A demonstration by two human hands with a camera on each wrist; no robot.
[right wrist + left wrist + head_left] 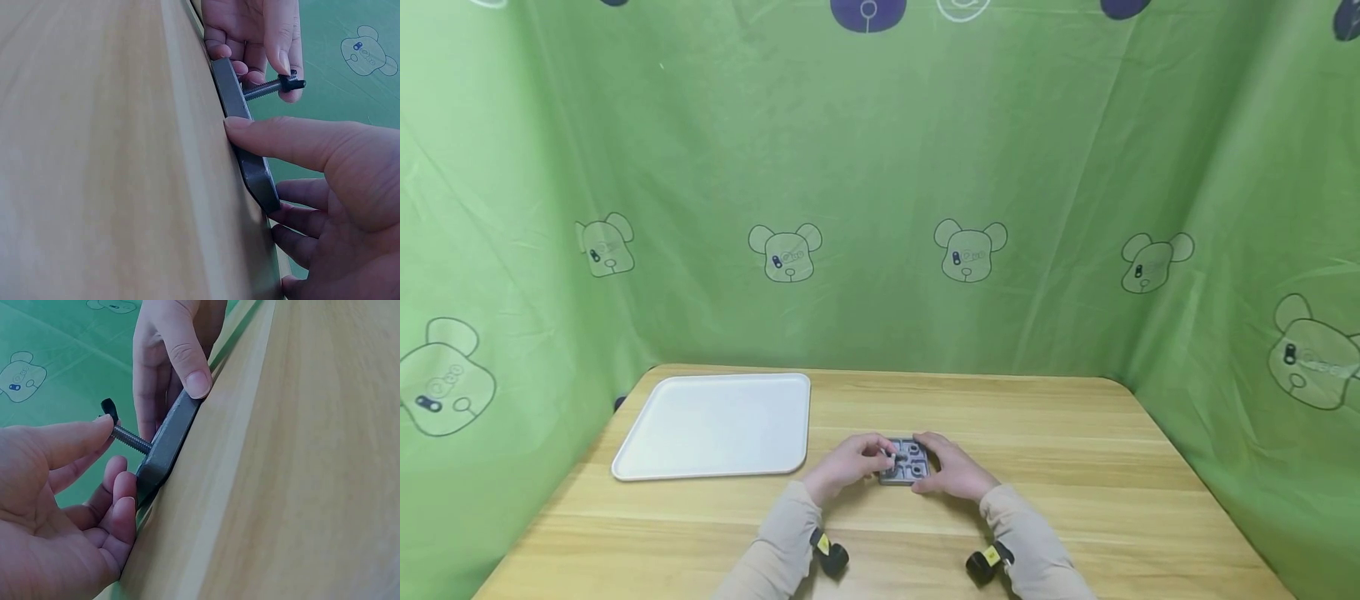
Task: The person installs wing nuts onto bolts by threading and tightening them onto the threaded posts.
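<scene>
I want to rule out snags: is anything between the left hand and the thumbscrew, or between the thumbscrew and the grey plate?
Nothing visible. The left hand pinches the thumbscrew by its black head, and its shaft appears to meet the grey plate directly. The right hand grips the plate's opposite side.

From far away, I see my head view look forward and down, over the pale wooden table (880, 533) to the green cloth wall with bear heads (880, 167). It sits high and well back. My left wrist view is low and close, facing past the bare left hand (69, 506) to the bare right hand (178, 356); my right wrist view faces back. Both share the square grey metal plate (172, 434) and threaded bolt (132, 439).
</scene>
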